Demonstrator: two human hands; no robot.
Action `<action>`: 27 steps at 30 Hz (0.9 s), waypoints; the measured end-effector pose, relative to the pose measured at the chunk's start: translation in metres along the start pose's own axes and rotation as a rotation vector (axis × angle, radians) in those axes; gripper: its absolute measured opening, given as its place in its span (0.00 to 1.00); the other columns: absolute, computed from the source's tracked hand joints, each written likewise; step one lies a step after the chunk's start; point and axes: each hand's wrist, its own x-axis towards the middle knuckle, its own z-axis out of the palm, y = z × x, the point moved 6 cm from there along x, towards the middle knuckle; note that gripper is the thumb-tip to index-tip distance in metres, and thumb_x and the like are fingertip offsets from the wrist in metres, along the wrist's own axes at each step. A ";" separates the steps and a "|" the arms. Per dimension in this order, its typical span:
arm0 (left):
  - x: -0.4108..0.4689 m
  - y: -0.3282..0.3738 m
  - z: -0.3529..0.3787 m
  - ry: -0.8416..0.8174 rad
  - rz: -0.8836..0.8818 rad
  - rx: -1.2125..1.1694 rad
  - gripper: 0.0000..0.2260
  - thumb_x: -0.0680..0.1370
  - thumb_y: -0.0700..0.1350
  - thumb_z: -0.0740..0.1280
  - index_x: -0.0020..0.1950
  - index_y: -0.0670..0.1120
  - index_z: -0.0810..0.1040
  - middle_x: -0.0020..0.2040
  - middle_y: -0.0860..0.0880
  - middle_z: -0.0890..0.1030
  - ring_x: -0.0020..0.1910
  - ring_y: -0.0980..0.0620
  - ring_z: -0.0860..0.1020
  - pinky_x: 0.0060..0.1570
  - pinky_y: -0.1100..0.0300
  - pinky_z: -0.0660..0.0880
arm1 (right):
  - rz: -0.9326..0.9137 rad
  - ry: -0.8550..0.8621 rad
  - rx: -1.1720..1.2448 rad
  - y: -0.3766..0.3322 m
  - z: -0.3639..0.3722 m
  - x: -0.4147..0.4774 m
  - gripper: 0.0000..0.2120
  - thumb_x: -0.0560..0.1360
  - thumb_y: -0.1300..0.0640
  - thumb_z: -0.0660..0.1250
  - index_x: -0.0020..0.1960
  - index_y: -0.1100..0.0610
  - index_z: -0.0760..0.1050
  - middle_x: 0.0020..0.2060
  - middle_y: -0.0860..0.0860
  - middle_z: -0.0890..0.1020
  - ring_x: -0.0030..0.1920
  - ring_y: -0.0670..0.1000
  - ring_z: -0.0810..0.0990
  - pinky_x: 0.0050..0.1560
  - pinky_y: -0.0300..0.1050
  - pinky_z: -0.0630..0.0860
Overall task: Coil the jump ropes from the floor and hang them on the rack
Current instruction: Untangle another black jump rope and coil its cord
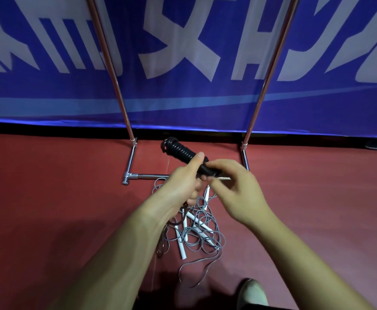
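A black jump rope (178, 151) is wound in tight turns around its handles, forming a short bundle that points up and away from me. My left hand (183, 180) grips the near end of this bundle, thumb on top. My right hand (230, 184) pinches the black rope at the same end, fingertips beside my left thumb. Below my hands, on the red floor, lies a loose tangle of grey rope (207, 233) with white handles (184, 222). The chrome rack (118, 92) stands right behind, with two slanted uprights and a base bar.
A blue banner (183, 97) with white characters hangs behind the rack. The rack's right upright (270, 72) slants toward the top right. A light shoe (253, 294) shows at the bottom edge. Red floor (48, 186) stretches to both sides.
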 end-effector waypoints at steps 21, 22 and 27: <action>0.004 -0.010 0.011 -0.033 -0.088 -0.100 0.22 0.82 0.62 0.57 0.46 0.45 0.74 0.26 0.50 0.64 0.22 0.53 0.60 0.26 0.62 0.61 | -0.214 0.089 -0.355 -0.003 -0.008 -0.005 0.18 0.76 0.58 0.72 0.66 0.56 0.79 0.43 0.48 0.78 0.40 0.46 0.75 0.41 0.37 0.71; 0.004 -0.009 0.009 -0.026 -0.070 -0.129 0.22 0.83 0.61 0.57 0.44 0.44 0.76 0.27 0.50 0.63 0.22 0.53 0.60 0.26 0.62 0.61 | -0.127 0.026 -0.251 -0.001 -0.006 -0.003 0.19 0.77 0.55 0.71 0.67 0.53 0.78 0.46 0.46 0.79 0.41 0.44 0.76 0.45 0.38 0.74; 0.008 -0.004 0.007 -0.092 0.006 -0.117 0.20 0.83 0.60 0.57 0.50 0.43 0.75 0.29 0.50 0.63 0.23 0.53 0.60 0.25 0.61 0.64 | 0.435 -0.187 0.385 0.015 -0.002 0.002 0.17 0.78 0.51 0.70 0.65 0.55 0.79 0.44 0.52 0.81 0.37 0.50 0.81 0.47 0.53 0.84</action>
